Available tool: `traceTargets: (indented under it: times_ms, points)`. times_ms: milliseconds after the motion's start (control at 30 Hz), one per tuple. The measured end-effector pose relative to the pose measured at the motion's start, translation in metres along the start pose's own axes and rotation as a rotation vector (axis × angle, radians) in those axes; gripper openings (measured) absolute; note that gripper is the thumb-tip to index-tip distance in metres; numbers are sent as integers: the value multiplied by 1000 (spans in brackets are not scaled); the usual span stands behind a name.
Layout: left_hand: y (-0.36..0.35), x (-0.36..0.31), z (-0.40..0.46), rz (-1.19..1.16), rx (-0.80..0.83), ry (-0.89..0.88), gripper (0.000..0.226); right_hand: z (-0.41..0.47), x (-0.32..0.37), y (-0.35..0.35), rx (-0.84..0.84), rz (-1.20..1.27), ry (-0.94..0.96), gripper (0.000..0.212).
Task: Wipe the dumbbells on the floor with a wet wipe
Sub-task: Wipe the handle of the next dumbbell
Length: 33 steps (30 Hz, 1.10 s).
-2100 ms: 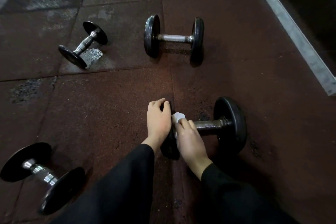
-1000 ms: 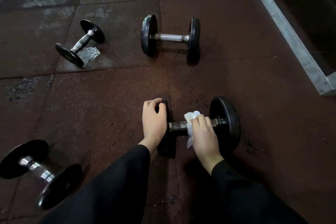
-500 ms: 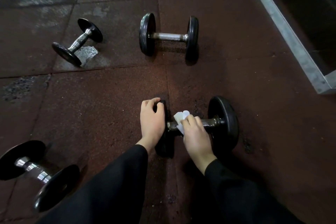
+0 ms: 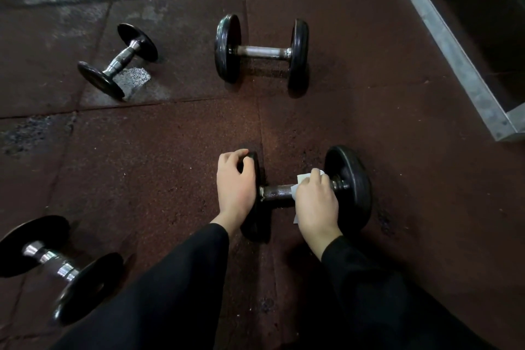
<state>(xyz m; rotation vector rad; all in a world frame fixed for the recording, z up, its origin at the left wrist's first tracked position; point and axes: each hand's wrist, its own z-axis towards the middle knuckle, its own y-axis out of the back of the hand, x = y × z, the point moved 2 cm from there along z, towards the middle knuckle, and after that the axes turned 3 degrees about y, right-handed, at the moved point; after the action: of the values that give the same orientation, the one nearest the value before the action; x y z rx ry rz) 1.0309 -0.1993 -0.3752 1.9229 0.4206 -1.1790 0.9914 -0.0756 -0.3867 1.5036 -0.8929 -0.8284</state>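
Three spare dumbbells [image 4: 261, 52] lie apart; left hand [image 4: 235, 187] grips plate, right hand [image 4: 316, 202] clasps wipe [image 4: 302, 179].

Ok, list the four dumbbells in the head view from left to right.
Chrome-handled dumbbell at the lower left → small dumbbell at the upper left → far dumbbell lying crosswise → dumbbell being wiped.

Left hand [image 4: 234, 188]: bare, no glove, ring or watch visible.
Right hand [image 4: 316, 203]: bare, likewise unadorned.
Left sleeve [image 4: 170, 290]: black, long, loose, plain cloth, ends at wrist with a straight cuff.
Right sleeve [image 4: 377, 295]: black, long, same plain cloth, cuff at wrist, soft folds lower down.
Markings: none discernible on either sleeve.
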Motion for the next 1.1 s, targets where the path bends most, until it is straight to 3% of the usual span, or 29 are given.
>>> traceTargets:
  times_ms: [100,467,633,767,900,1033,1100]
  points:
    - [0,-1,1,-5,-1,-2,29,2,-5,-1,130,-44,7,22]
    - [1,-1,-2,-31,1,-13,29,15,-6,-1,122,-165,31,33]
    - [0,1,-1,-26,-7,-19,29,9,-7,-4,144,-134,-71,24]
    - [0,1,-2,-21,-6,-20,29,-3,-5,-9,125,-75,-178,39]
    - [0,1,-4,-14,-11,-13,30,-6,-10,-10,-53,9,-110,38]
    - [0,1,-3,-4,-18,-23,30,-12,-10,-17,-9,126,-43,23]
    - [0,0,-3,-3,-22,-27,30,-16,2,-18,15,195,99,32]
